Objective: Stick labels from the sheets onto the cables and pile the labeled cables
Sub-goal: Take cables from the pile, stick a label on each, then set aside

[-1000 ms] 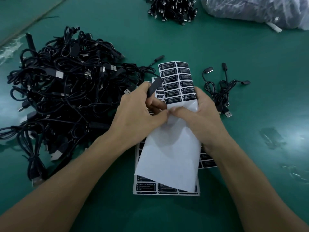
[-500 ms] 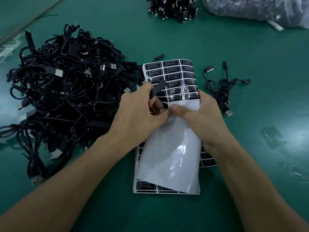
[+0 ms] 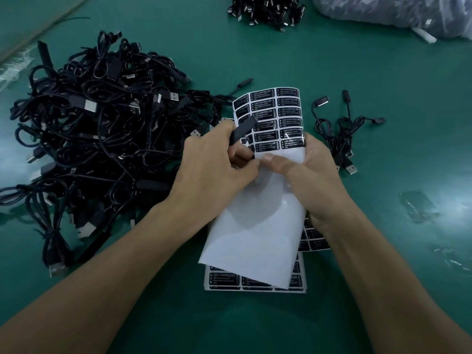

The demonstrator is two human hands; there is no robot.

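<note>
Progress: early. Grips cable controller (image 3: 244, 130) in left hand (image 3: 214, 162), pinches half-stripped sheet (image 3: 258, 226) in right hand (image 3: 314, 172); few cables (image 3: 337, 129) piled (presumably labelled), big tangle (image 3: 97, 129) to go.

I've got both forearms angled in from the worktop (image 3: 408, 149) near edge, meeting mid-worktop; left hand (image 3: 214, 162) curled round a black cable module (image 3: 245, 129); right hand (image 3: 316, 175) grips the label sheet (image 3: 255, 233), thumb flat on top; thumb tips touching; backs of both hands up.
</note>
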